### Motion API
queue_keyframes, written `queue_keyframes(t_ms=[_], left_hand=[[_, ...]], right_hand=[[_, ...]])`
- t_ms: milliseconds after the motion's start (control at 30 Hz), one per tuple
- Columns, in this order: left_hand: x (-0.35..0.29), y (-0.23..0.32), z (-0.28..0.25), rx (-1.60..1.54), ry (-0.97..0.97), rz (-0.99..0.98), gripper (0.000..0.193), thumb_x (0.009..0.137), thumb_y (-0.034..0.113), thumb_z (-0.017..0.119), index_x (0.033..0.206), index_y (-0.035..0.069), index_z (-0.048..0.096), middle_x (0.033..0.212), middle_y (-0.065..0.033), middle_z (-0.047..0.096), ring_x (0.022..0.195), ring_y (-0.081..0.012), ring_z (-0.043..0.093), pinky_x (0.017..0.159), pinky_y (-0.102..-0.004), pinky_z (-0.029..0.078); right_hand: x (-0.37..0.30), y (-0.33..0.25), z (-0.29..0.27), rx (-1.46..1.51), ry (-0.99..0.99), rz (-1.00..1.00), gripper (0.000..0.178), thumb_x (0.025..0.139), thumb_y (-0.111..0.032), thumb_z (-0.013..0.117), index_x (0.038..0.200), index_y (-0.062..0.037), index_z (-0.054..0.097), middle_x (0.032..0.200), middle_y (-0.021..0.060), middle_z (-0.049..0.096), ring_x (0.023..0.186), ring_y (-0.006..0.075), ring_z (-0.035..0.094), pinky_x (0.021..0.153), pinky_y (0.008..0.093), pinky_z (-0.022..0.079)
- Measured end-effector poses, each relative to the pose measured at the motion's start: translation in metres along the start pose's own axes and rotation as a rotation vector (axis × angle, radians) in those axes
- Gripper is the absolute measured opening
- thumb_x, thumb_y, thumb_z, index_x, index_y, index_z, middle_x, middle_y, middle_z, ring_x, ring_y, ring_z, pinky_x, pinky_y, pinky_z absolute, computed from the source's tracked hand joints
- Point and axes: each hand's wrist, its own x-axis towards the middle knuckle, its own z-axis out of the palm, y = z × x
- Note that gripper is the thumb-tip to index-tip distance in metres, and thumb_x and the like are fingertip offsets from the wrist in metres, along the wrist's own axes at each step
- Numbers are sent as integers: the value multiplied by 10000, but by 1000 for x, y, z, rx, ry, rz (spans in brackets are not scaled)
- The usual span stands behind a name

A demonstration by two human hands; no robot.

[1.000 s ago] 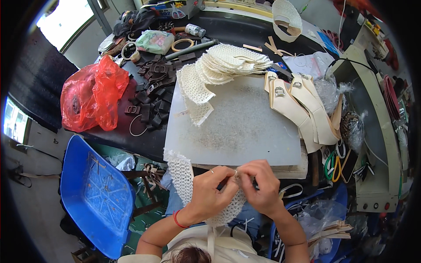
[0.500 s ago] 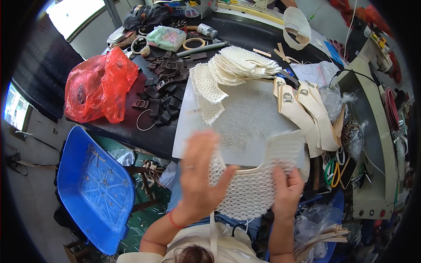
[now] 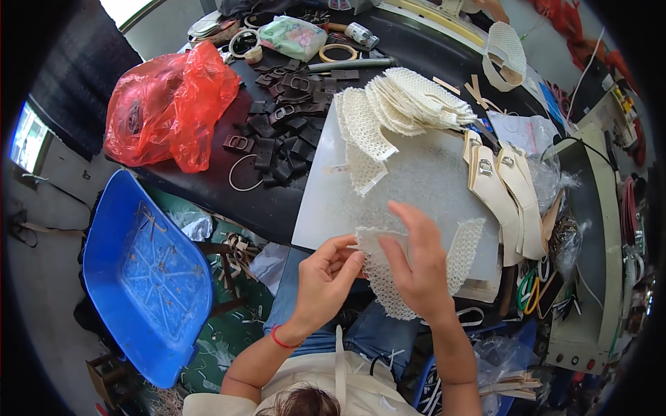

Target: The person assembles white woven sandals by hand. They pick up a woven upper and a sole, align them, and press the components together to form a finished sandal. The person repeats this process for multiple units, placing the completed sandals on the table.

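Observation:
A curved, U-shaped piece of white woven mesh (image 3: pixel 381 276) is up in front of me, at the near edge of the pale cutting board (image 3: pixel 326 208). My left hand (image 3: pixel 326 274) pinches its left end between thumb and fingers. Over the middle of the mesh is my right hand (image 3: pixel 421 272), open, thumb and fingers apart; it covers part of the piece. Whether its palm touches the mesh I cannot tell. Farther back on the board lies a fanned stack of similar mesh pieces (image 3: pixel 409 104).
Dark buckled straps (image 3: pixel 281 139) and a red plastic bag (image 3: pixel 166 104) lie on the black table at left. Cream buckled straps (image 3: pixel 497 194) rest on the board's right side. A blue tub (image 3: pixel 146 277) stands lower left. Another person's hand (image 3: pixel 491 8) shows at the top.
My left hand has come down from an open, raised position and now grips the mesh's left end. My right hand has let go of the right end and opened. The view has shifted.

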Motion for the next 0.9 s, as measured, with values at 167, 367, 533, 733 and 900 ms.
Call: queue_keyframes(t_ms=[167,367,533,733,900], left_hand=[[3,9,-3,-69,-7,23,162,895,77,558,994,-51,571,825,-56,629,733,-68,591,647,-210,502],[8,6,-9,8,35,82,106,876,54,541,890,-37,593,737,-18,622,672,-46,572,622,-199,482],[8,13,-6,191,36,205,65,811,17,570,834,-36,600,719,-44,627,658,-84,613,594,-226,498],[7,39,1,559,-15,436,21,769,-33,585,758,-50,578,719,-57,610,660,-97,619,580,-211,492],[2,41,5,372,-40,306,38,747,-5,602,765,-34,585,686,-81,622,633,-114,638,576,-228,506]], right_hand=[[7,5,14,329,-197,26,246,778,6,631,1008,-72,591,804,95,595,719,260,568,697,355,439],[7,1,20,203,-107,-197,217,743,13,652,950,-41,612,816,78,594,715,241,565,663,326,429],[11,-3,12,-81,-62,-437,251,691,-9,665,936,-3,615,875,69,615,768,208,583,724,353,422],[17,-11,-8,-266,-143,-591,300,655,-55,657,940,26,612,919,91,620,807,206,595,724,365,434],[7,-6,-2,-65,-29,-527,230,686,-13,652,909,25,608,881,94,629,770,212,604,682,354,451]])
